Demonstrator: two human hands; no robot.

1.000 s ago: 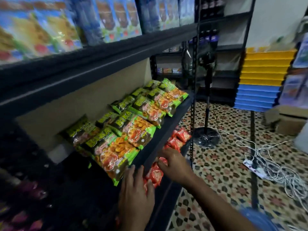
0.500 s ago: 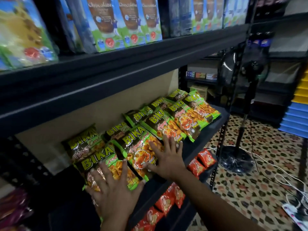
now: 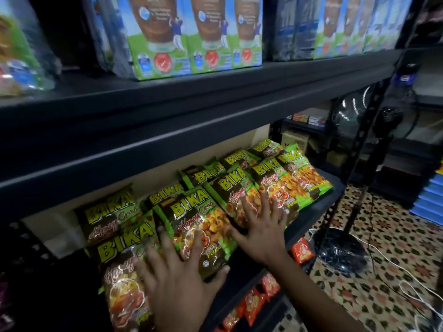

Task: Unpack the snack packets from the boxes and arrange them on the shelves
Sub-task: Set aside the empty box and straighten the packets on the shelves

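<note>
progress: the middle shelf (image 3: 330, 185) carries two overlapping rows of green snack packets (image 3: 242, 188) running from 7 o'clock up to 2 o'clock, so this level looks mostly stocked; i judge the step in hand is pressing and squaring the rows.
done below: red packets (image 3: 302, 251) lie on the lower shelf at 5 o'clock, seemingly laid out already.
left: no box shows in view, so i cannot tell how many packets wait unpacked; the near end of the middle shelf at 8 o'clock is dark and i cannot tell whether it has room.
left hand: the left hand (image 3: 177, 281) lies flat at 6 o'clock, grip wide with fingers spread, pressing on two front packets, thumb at the lower edge of one; it holds nothing.
right hand: the right hand (image 3: 261, 231) lies flat just right of centre, grip wide, fingers fanned over the next packets up the row; holding nothing.
packet writing: "bika" in big yellow-green letters on a dark band, with script below that reads "honey" and what seems "crab"; small print lower down is too blurred to read.
upper shelf: cartons (image 3: 182, 37) at 12 o'clock show a brown drink picture, a red round badge and green grass; their lettering is blurred.
red packet writing: too small to tell.
floor: patterned tiles, a fan base (image 3: 340, 252) and white cables at 4 o'clock.
</note>
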